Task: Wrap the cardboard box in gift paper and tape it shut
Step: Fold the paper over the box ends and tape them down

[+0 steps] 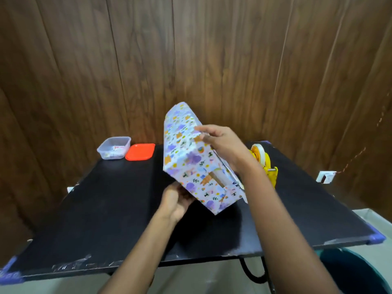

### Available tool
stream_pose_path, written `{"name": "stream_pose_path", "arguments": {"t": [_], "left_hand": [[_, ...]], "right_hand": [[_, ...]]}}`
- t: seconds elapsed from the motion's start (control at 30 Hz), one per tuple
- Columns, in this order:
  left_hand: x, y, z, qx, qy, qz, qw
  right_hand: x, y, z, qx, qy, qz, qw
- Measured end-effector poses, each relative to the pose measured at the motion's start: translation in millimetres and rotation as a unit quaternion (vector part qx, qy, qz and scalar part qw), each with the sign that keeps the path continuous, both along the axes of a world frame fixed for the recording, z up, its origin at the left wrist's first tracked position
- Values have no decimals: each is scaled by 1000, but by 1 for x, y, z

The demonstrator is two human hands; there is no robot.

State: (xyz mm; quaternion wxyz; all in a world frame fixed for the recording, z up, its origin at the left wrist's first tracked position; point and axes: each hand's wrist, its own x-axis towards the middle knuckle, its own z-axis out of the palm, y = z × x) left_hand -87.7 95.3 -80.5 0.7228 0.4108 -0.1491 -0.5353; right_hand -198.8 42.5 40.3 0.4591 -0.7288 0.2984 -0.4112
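Observation:
The cardboard box point(186, 158), covered in white gift paper with purple and orange prints, is held tilted above the black table point(101, 209). A gap in the paper on its near face shows brown cardboard. My left hand point(176, 202) grips the box's lower near edge from below. My right hand point(220, 145) holds the upper right side, thumb and fingers on the paper edge. A yellow tape dispenser point(265, 164) with a white roll stands behind my right forearm, partly hidden.
A clear plastic tub point(114, 147) with small items and its orange lid point(140, 151) sit at the table's far left. A wooden wall stands right behind the table. A dark bin point(352, 272) is on the floor at lower right.

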Motion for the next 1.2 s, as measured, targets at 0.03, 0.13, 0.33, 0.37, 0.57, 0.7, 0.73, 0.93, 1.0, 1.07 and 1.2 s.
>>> {"name": "stream_pose_path", "arguments": {"t": [0.03, 0.13, 0.33, 0.37, 0.57, 0.7, 0.73, 0.93, 1.0, 1.07, 1.2], "left_hand": [[6, 5, 2, -18, 21, 14, 1000], [30, 20, -5, -46, 82, 23, 995], [39, 8, -29, -26, 109, -43, 993], [37, 2, -32, -11, 97, -47, 994], [56, -19, -37, 81, -8, -11, 997], [76, -4, -37, 133, -147, 24, 980], [79, -1, -34, 148, -198, 23, 969], [69, 18, 3, 161, -427, 179, 872], [57, 26, 10, 142, -393, 160, 894], [47, 31, 11, 159, -372, 127, 906], [38, 34, 9, 143, -296, 61, 943]], "right_hand": [[5, 5, -5, 11, 8, 11, 1000], [7, 11, -20, 69, 36, 26, 997], [8, 20, -46, -46, 236, -21, 970], [6, 19, -46, -52, 250, -32, 966], [8, 8, -52, -38, 297, -10, 954], [9, -1, -59, 44, 198, -6, 979], [3, -5, -63, 41, 169, -56, 983], [-52, -15, -90, -10, 147, -408, 901], [-59, -16, -97, 87, 179, -380, 903], [-61, -13, -102, 210, 116, -297, 924], [-60, -5, -106, 319, -25, -194, 927]]}}
